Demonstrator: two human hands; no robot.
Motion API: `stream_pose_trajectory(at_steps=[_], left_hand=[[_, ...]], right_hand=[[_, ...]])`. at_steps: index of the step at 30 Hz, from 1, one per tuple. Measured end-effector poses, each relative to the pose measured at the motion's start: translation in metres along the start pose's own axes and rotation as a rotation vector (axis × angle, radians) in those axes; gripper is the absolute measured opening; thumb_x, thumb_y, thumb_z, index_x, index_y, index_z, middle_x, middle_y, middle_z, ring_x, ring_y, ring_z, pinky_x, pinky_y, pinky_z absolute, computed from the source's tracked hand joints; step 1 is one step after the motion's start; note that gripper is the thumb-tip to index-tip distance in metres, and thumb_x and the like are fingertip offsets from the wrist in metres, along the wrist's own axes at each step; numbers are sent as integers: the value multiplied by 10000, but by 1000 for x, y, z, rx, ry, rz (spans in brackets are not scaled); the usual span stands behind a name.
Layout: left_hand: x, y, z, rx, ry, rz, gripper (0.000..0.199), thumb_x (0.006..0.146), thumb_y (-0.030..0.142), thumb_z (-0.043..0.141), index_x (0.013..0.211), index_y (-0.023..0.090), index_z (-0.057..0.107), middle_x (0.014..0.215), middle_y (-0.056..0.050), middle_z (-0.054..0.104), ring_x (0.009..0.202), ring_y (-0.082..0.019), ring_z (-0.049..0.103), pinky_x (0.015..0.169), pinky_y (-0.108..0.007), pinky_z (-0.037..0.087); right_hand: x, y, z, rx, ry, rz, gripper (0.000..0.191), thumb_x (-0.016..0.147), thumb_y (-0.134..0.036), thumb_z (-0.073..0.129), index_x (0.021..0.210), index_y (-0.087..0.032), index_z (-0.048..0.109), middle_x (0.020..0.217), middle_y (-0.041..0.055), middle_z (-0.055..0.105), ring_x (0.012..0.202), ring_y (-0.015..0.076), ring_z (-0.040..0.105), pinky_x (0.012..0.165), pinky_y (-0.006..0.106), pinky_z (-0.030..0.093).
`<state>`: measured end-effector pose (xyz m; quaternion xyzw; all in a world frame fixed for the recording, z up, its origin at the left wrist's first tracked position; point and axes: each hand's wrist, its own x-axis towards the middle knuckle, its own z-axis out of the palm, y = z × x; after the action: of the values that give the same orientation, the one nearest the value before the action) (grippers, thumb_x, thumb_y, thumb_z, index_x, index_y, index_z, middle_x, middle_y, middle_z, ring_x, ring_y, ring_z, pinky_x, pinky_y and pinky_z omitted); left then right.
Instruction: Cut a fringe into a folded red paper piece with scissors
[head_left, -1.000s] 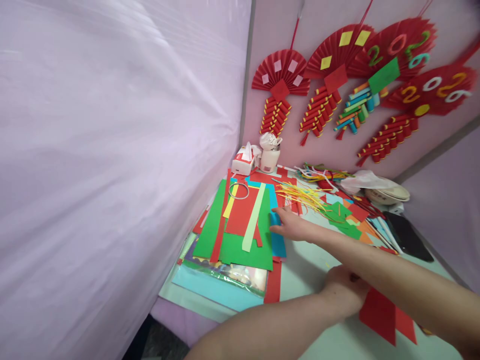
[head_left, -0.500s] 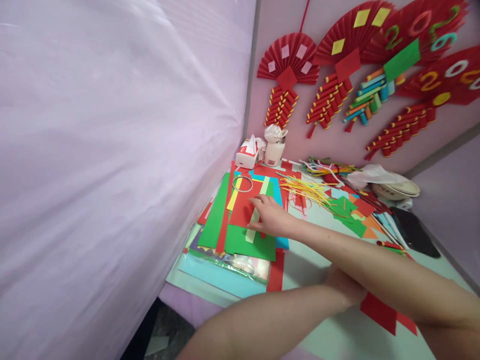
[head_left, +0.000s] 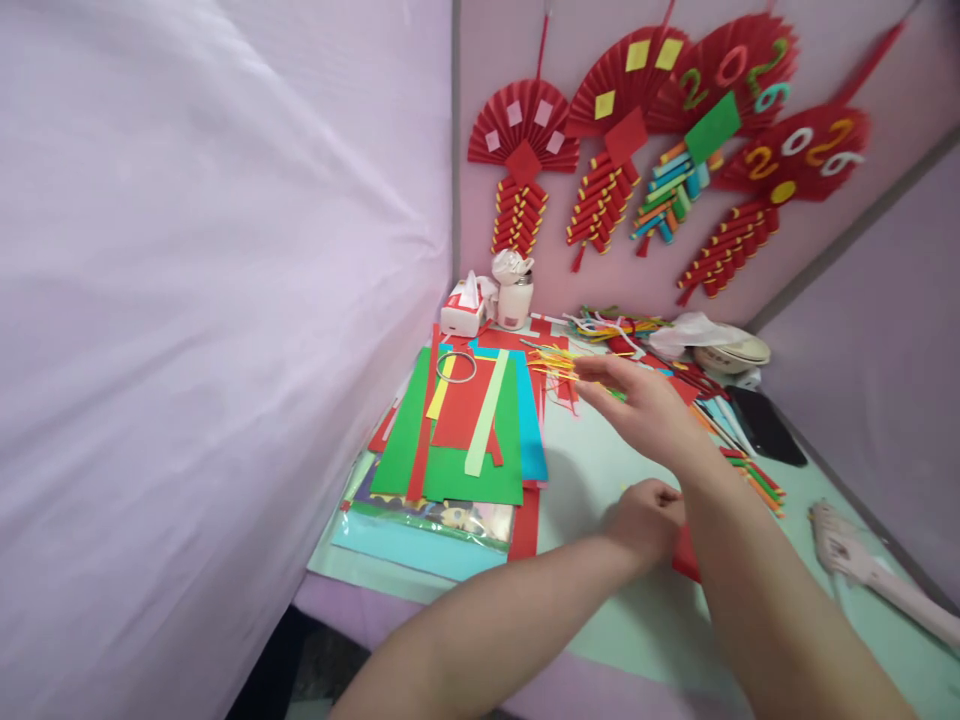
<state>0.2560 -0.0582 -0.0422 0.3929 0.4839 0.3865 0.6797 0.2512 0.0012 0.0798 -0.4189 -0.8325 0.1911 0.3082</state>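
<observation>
Hovering with the right hand at the near edge of the loose yellow strips, fingertips at the tangle or just above; cannot tell which from a single angle. Could scatter the strips, or snag a few and drag them over the desk, through too low a sweep with fingers held out like this. Could also crease the red sheet, or nudge it askew, by leaning too hard on the left hand or brushing past with the right forearm. Just beside that forearm, a risk of rolling the paper tubes away with an outward swing, toward the phone or the glue gun. Less to fear for the green sheet and the metal ring above it, well apart from both hands. Keeping to pose: on the right, arm in from the lower right, fingers stretched leftward, thumb apart with a clear gap, nothing visibly held. On the left, arm in from the bottom, low over the desk, fingers curled into a loose fist right by the red sheet, partly behind the right forearm; cannot tell whether pinching the sheet or merely resting against it.
</observation>
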Motion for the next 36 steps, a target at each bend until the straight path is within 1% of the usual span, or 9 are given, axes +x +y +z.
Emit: stream_pose_trajectory(at_steps=[8,10,12,16,20,23,26,30,36], left_hand=[[16,5,-2,-92,272,251,81,700,240,555,723,162,558,656,-5,571,603,-123,514,605,-248,417],[18,7,-10,-93,299,290,91,733,252,520,745,164,538,687,-6,573,608,-113,516,602,-237,419],[17,9,-20,-70,320,319,106,757,268,499,778,166,520,711,-7,574,618,-109,522,596,-228,422],[7,13,-41,44,327,356,149,774,307,502,807,163,529,765,-30,595,661,-127,553,622,-245,443],[-10,24,-65,274,310,380,203,755,318,554,880,161,584,867,-78,619,823,-197,576,767,-327,444],[-17,36,-83,1077,515,494,350,767,288,532,1106,199,528,1151,-117,536,1116,-265,449,958,-416,315],[-14,44,-94,1529,612,268,449,732,289,550,1166,191,487,1265,-157,437,1202,-337,345,975,-503,251],[-6,47,-98,1634,648,146,429,762,177,449,1190,186,460,1269,-170,429,1211,-350,331,963,-563,218],[-10,58,-105,1621,581,101,352,735,153,438,1079,168,517,1154,-165,517,1091,-321,475,873,-477,364]], right_hand=[[-90,99,-12,172,596,394,412,792,-461,525,1072,-166,590,989,99,646,881,218,610,752,363,494],[-100,115,-5,262,541,482,478,764,-501,537,1099,-161,567,976,104,639,844,220,609,670,331,500],[-105,120,3,390,369,533,498,747,-519,546,1100,-168,560,933,90,641,783,207,607,586,288,483],[-108,110,18,656,95,501,363,732,-493,570,883,-166,616,768,41,648,649,163,574,542,245,436],[-107,102,29,689,166,529,320,719,-470,571,754,-153,595,690,37,636,601,156,548,538,246,419],[-106,105,35,650,247,541,315,720,-464,552,756,-152,586,694,40,634,610,161,542,539,247,407],[-104,105,39,616,280,524,292,705,-451,553,715,-160,567,656,25,614,593,157,525,538,246,391],[-103,100,42,586,283,490,256,695,-426,546,664,-172,540,599,2,578,572,150,502,540,243,376],[-103,98,43,566,282,465,240,707,-409,527,663,-174,532,600,-3,565,571,142,491,536,234,366]])
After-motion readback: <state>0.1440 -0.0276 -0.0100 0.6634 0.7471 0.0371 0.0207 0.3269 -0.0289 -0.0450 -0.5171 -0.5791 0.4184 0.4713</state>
